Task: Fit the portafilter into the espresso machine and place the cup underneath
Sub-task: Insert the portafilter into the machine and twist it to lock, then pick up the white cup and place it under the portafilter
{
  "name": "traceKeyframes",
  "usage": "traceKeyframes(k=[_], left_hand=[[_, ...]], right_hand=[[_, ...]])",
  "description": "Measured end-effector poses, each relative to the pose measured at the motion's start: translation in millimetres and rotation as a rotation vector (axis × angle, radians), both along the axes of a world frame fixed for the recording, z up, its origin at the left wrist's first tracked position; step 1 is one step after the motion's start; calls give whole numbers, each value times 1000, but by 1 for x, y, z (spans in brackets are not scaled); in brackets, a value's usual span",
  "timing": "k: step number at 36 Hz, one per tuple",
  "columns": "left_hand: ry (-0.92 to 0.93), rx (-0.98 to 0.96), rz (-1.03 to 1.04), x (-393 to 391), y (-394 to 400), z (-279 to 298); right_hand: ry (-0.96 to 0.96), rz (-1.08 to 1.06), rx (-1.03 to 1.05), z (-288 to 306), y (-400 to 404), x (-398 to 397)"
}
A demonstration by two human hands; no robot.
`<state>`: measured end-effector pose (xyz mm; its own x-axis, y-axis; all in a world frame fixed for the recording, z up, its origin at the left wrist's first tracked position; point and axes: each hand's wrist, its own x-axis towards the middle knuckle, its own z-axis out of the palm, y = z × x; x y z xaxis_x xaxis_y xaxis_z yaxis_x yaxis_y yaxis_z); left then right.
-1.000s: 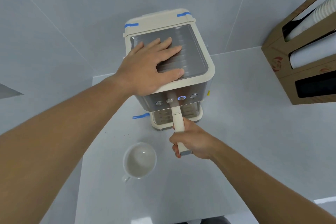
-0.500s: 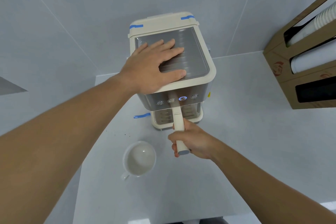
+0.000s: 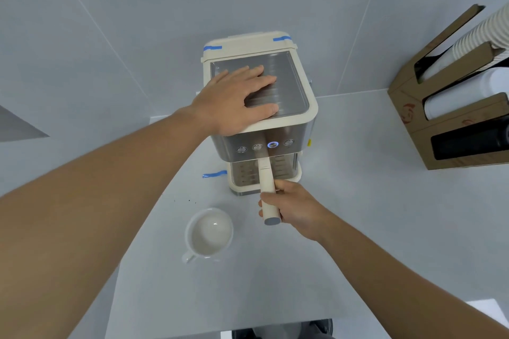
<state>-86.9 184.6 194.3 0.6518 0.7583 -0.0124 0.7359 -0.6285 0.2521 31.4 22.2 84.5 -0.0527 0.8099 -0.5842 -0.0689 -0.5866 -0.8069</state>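
So the espresso machine (image 3: 259,107) sat pushed back near the far edge of the white desk (image 3: 358,201), pretty much against the tiled wall (image 3: 137,22), with bits of blue tape on its rear corners and another strip on the desk by its left foot. The left hand (image 3: 234,99) lay flat and open on the metal top plate, fingers spread, palm hanging over the front-left rim. The right hand (image 3: 289,206) was closed around the cream handle of the portafilter (image 3: 267,187), which poked straight out toward the camera from under the button panel, right over the drip tray; the head end was hidden under the machine's front, so I couldn't tell how it was seated. One button on the panel glowed blue. The cup (image 3: 208,234) stood on the desk in front of the machine and a little left, empty, handle pointing near-left, just beside the right hand but not touching it, and not under the spout. A few dark specks lay on the desk left of the cup. Plenty of bare desk on the right side between the machine and the cardboard cup dispenser (image 3: 454,107), which sat well apart at the right edge. The near edge of the desk ran just under both forearms.
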Motion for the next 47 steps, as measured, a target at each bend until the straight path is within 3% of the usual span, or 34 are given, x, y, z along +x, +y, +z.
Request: traceKeyframes(k=[10,13,17,26,38,47], left_hand=[[-99,-77,64,-3,-18,13],[-254,-129,40,-10,-29,21],[-492,-287,166,-27,-48,27],[-1043,-528,431,-80,-108,13],[-1123,-862,996,-157,-175,-92],[-1131,-1015,1230,-196,-194,-144]], right_hand=[[-108,-8,9,5,-16,4],[-82,-21,9,6,-23,7],[-11,-51,17,3,-35,14],[172,-337,-15,-7,-54,22],[192,-437,-144,-44,-69,10],[208,-375,-242,-64,-75,-27]])
